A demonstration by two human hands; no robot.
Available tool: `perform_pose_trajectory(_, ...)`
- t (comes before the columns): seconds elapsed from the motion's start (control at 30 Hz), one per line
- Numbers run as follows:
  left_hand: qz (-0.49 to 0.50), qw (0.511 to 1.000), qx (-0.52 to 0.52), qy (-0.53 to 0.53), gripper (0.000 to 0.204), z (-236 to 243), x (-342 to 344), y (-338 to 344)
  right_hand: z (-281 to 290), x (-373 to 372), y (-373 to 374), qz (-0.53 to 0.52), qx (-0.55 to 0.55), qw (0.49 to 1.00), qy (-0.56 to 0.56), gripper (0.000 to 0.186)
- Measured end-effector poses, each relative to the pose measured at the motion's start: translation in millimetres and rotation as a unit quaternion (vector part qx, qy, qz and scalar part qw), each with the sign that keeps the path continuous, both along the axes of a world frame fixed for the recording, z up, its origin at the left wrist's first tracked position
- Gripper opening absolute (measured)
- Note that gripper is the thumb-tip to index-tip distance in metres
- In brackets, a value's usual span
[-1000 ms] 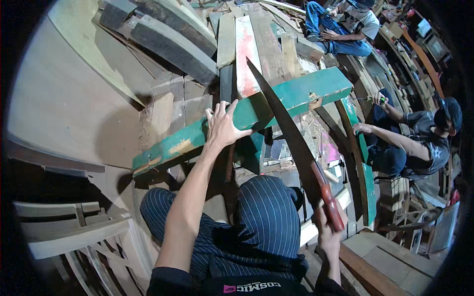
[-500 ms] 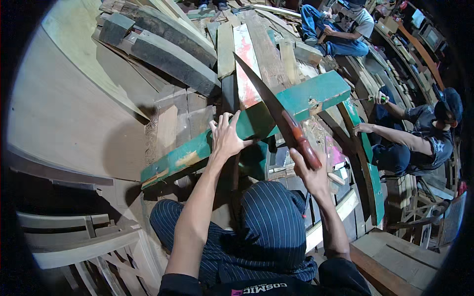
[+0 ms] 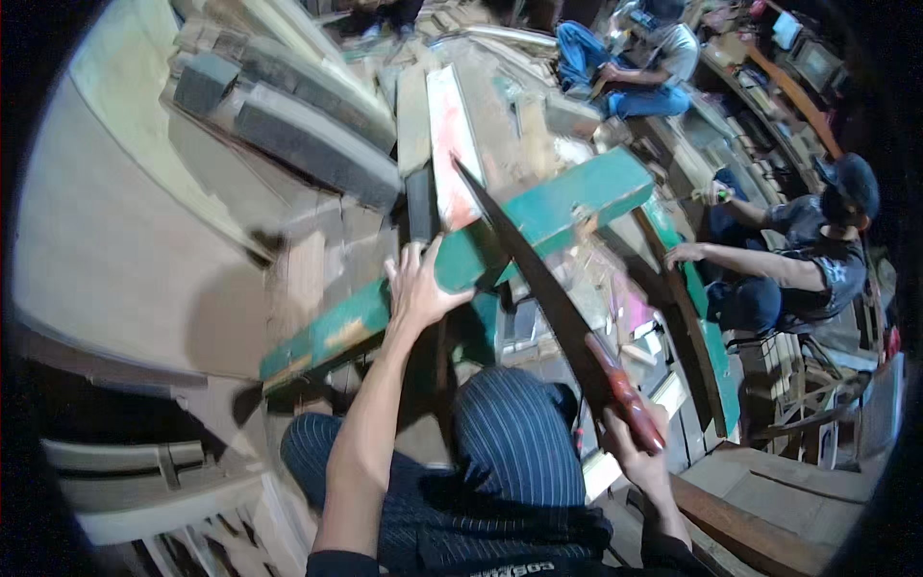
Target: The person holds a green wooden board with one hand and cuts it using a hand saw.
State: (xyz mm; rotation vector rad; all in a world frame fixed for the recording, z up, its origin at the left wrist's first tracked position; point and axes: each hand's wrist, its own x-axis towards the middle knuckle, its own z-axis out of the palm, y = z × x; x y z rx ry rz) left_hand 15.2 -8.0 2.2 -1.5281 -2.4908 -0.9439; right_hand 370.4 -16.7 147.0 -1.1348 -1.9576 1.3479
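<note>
A long green-painted beam (image 3: 572, 196) lies slantwise across the middle, worn bare in patches. My left hand (image 3: 418, 288) grips the beam left of the saw, fingers over its top edge and thumb stretched to the right. My right hand (image 3: 630, 442) is closed round the reddish wooden handle of a saw (image 3: 532, 266), low at the right of my knee. The long dark blade runs up and left across the beam, its tip over a white plank with red smears (image 3: 450, 111). A dark green piece (image 3: 478, 322) sits under the beam.
Two other people (image 3: 788, 260) (image 3: 644, 67) sit at right and top right, the nearer beside a second green piece (image 3: 711, 375). Dark-sided timbers (image 3: 308, 144) are stacked upper left; pale curved panels (image 3: 135, 240) stand at left. Slatted frames (image 3: 183, 519) lie lower left. My striped-trousered knee (image 3: 514, 433) is below.
My right hand and the saw have moved down and right, back toward me, since half a second ago, after an upward stroke. My left hand stays on the beam. The view has shifted and blurred.
</note>
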Motion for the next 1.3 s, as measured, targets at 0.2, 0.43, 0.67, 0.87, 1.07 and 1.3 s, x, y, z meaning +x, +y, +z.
perform_pose_trajectory(0.2,0.003,0.999,-0.043,0.001,0.101,-16,8,-2,-37,-95,66,0.019,0.037,0.996,0.074,0.017)
perform_pose_trajectory(0.43,0.016,0.998,-0.057,-0.001,0.103,-13,-3,-7,-29,-62,26,0.049,0.123,0.991,0.008,0.013)
perform_pose_trajectory(0.67,0.005,0.999,-0.046,-0.005,0.102,-8,0,1,25,20,-34,-0.003,-0.048,0.998,-0.028,0.007)
perform_pose_trajectory(0.87,0.005,0.999,-0.048,-0.001,0.102,-11,4,2,-24,-64,45,0.026,0.098,0.995,0.008,0.017)
perform_pose_trajectory(1.07,0.005,0.999,-0.035,-0.005,0.102,-8,7,1,-29,-116,60,0.01,0.196,0.98,0.028,0.018)
perform_pose_trajectory(1.3,0.004,0.998,-0.051,-0.021,0.1,-9,-1,-3,4,2,-36,-0.064,-0.053,0.997,-0.001,0.009)
